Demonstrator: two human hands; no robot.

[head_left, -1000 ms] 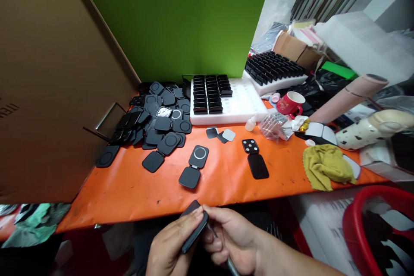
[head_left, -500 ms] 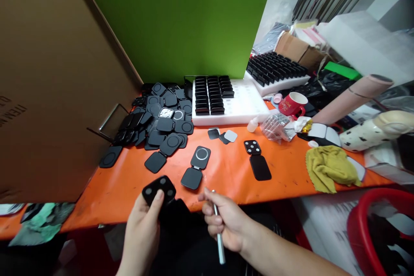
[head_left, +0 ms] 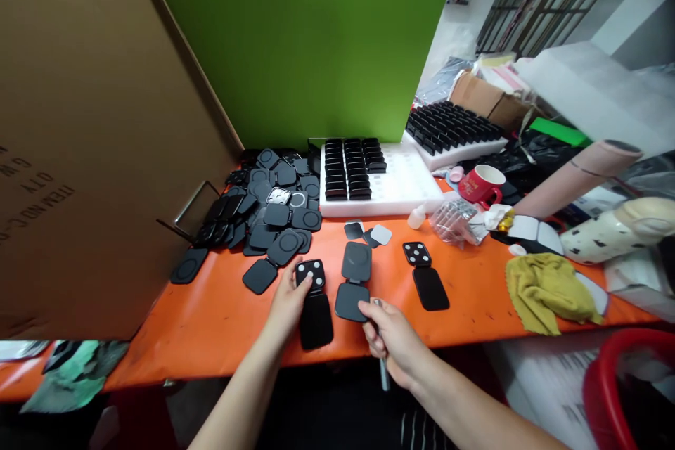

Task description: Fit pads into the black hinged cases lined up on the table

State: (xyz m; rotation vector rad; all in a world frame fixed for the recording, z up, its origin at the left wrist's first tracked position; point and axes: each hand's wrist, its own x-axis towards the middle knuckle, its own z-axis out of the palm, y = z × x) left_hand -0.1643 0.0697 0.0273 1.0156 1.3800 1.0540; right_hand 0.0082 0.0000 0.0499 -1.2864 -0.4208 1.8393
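Fingers on folding pad, right hand gripping tool

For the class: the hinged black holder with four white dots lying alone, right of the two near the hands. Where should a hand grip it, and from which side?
Grip the plain lower plate of the dotted holder by its long edges, coming from above on the near side. It lies flat and opened out on the orange table, apart from the other pieces, so both edges look free.
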